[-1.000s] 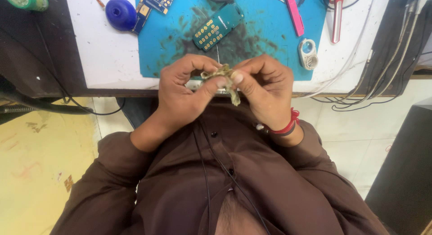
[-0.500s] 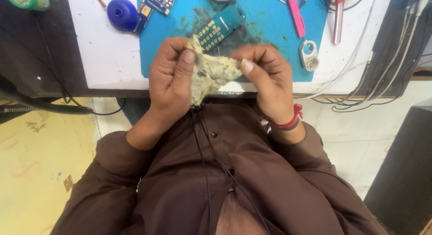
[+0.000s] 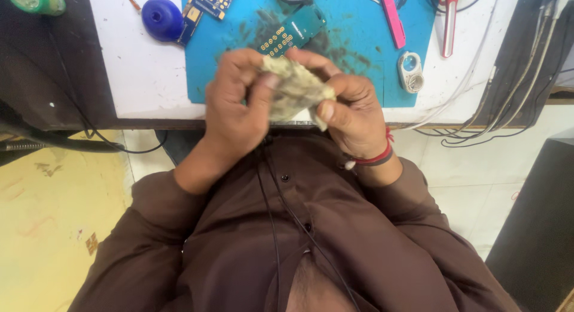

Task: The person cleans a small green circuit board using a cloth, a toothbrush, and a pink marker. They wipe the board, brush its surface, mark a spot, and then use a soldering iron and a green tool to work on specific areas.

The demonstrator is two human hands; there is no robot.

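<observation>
Both hands bunch a grimy cloth at the bench edge.

Nearest, the left hand [image 3: 236,106] and right hand [image 3: 353,112] are curled tight around a crumpled yellowish cloth [image 3: 293,91], fingers pinching it from both sides, just this side of the blue mat [image 3: 359,43]. On the mat beyond the cloth lies a green circuit board [image 3: 292,32]; farther left sits a blue round bottle [image 3: 161,18], farther right a pink tool [image 3: 391,16]. The cloth seems to be getting folded or wrung.

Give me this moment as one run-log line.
left hand: grips rag | right hand: grips rag | rag: crumpled, held above mat edge | on mat: circuit board, pink tool
</observation>
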